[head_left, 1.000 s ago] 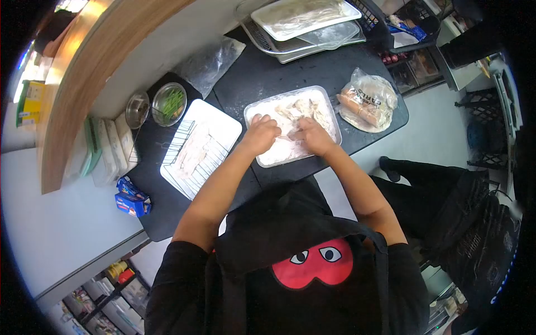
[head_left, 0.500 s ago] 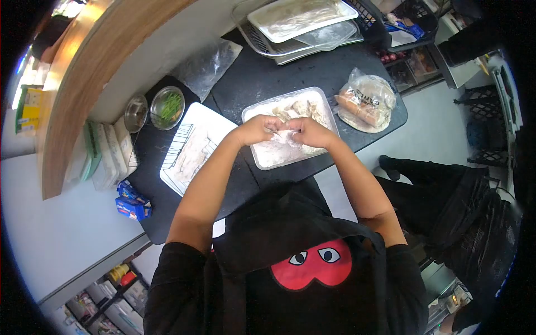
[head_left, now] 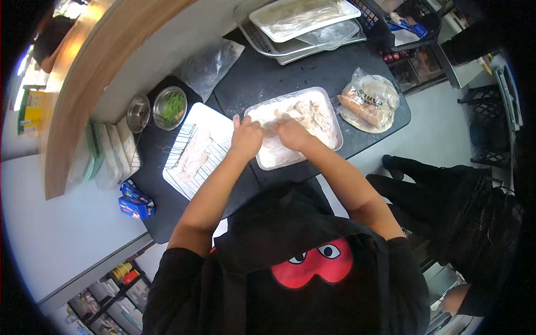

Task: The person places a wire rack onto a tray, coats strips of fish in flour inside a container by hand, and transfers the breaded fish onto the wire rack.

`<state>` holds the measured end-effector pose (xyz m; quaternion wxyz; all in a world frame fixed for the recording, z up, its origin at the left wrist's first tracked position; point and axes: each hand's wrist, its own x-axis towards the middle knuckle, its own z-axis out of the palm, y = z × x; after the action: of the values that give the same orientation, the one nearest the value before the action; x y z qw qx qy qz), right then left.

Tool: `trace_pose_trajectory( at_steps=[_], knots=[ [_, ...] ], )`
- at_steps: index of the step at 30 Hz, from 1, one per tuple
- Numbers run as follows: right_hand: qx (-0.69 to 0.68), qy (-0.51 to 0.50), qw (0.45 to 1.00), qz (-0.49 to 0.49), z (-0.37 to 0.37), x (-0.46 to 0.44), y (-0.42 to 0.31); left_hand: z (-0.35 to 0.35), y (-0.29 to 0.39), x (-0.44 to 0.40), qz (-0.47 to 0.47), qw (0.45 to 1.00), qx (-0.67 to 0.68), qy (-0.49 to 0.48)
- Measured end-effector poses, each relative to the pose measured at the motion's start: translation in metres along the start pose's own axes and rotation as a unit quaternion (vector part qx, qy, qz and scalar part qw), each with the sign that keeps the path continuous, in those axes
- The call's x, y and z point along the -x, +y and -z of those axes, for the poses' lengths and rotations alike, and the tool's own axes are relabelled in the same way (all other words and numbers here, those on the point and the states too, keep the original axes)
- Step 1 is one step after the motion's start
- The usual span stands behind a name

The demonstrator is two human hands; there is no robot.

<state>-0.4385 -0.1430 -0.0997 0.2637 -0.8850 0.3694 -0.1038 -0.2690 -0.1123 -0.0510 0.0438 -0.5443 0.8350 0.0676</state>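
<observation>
A clear plastic tray point(head_left: 339, 134) on the black table holds white flour, with floured pieces point(head_left: 308, 114) at its upper right. Over the tray's left side, my left hand point(head_left: 247, 137) is closed, thumb raised. Beside it, over the flour, my right hand point(head_left: 291, 133) has its fingers curled down. Between them is something floury and pale, too blurred to name. Left of the tray, a white tray point(head_left: 222, 124) carries a wire rack point(head_left: 181, 146) with a long floured piece point(head_left: 195, 155) on it.
Two metal bowls stand at the left, one with green vegetables point(head_left: 171, 108). A bread bag point(head_left: 368, 100) lies at the right, blue boxes point(head_left: 135, 201) at the left edge. Stacked trays point(head_left: 304, 21) stand at the back. Another person's dark-clothed legs point(head_left: 430, 190) are at the right.
Both hands have shifted slightly left over the flour tray. They were together near its middle half a second ago and are now a little apart.
</observation>
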Motion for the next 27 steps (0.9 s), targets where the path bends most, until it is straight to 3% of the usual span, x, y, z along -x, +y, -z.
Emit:
trace_pose_trajectory(
  at_steps=[2, 5, 8, 9, 10, 11, 13, 16, 17, 19, 20, 23, 27],
  knots=[
    [-0.141, 0.013, 0.989, -0.036, -0.008, -0.002, -0.004, -0.012, -0.003, 0.004, -0.013, 0.999, -0.021, -0.022],
    [-0.115, 0.099, 0.983, -0.104, 0.003, 0.018, 0.002, -0.02, -0.006, -0.001, -0.012, 0.995, 0.021, 0.099],
    [0.004, 0.063, 0.977, -0.203, 0.01, 0.038, -0.002, -0.031, -0.005, -0.015, 0.001, 0.997, 0.006, 0.077],
    [0.045, 0.063, 0.97, -0.229, 0.005, 0.042, 0.001, -0.029, -0.003, -0.021, 0.018, 1.0, -0.004, 0.021],
    [0.011, -0.037, 0.972, -0.234, 0.003, 0.04, 0.008, -0.026, -0.002, -0.027, 0.033, 0.999, -0.014, -0.034],
    [0.017, -0.031, 0.974, -0.224, 0.0, 0.042, 0.012, -0.022, 0.0, -0.031, 0.048, 0.995, -0.025, -0.089],
    [0.027, -0.019, 0.978, -0.206, 0.008, 0.045, 0.006, -0.015, -0.001, -0.031, 0.035, 0.998, 0.012, -0.051],
    [-0.013, 0.108, 0.982, -0.152, 0.018, 0.055, 0.012, 0.004, -0.004, -0.027, -0.019, 0.993, 0.11, 0.037],
    [0.001, 0.121, 0.988, -0.093, 0.023, 0.063, 0.015, 0.007, -0.004, -0.023, -0.04, 0.985, 0.151, 0.071],
    [0.033, 0.148, 0.988, 0.028, 0.049, 0.079, 0.013, 0.003, -0.003, -0.008, -0.106, 0.988, 0.106, 0.02],
    [0.063, 0.069, 0.996, 0.011, 0.043, 0.089, 0.025, 0.001, -0.001, 0.001, -0.139, 0.987, 0.084, -0.004],
    [-0.047, -0.035, 0.994, -0.094, 0.056, 0.103, 0.033, -0.009, 0.004, 0.027, -0.141, 0.989, 0.022, -0.021],
    [0.186, -0.091, 0.967, -0.146, 0.019, 0.095, 0.039, -0.017, 0.032, 0.041, -0.111, 0.988, -0.066, -0.084]
  ],
)
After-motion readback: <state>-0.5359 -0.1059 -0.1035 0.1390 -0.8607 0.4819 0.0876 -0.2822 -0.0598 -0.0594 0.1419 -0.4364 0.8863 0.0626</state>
